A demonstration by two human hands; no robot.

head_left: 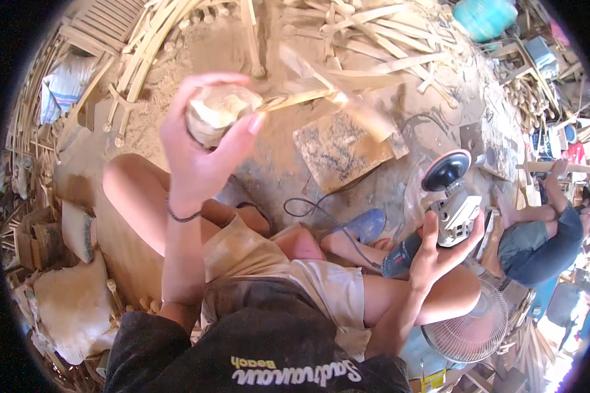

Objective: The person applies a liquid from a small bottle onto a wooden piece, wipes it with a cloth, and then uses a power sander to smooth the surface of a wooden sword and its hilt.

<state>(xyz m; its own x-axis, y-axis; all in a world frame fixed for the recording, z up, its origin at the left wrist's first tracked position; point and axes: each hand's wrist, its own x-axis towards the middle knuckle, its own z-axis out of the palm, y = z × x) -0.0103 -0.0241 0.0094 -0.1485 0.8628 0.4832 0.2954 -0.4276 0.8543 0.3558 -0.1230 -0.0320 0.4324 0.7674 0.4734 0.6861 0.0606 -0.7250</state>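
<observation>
Wooden spoon (242, 108) in left hand (200, 147)

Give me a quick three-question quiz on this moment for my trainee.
1. True or false: the left hand holds a pale wooden piece raised above the knee.
2. What does the right hand grip? A) hammer B) power sander C) brush
3. What stands just beside the right knee, low in the picture?

Key: 1 true. 2 B. 3 a fan.
</observation>
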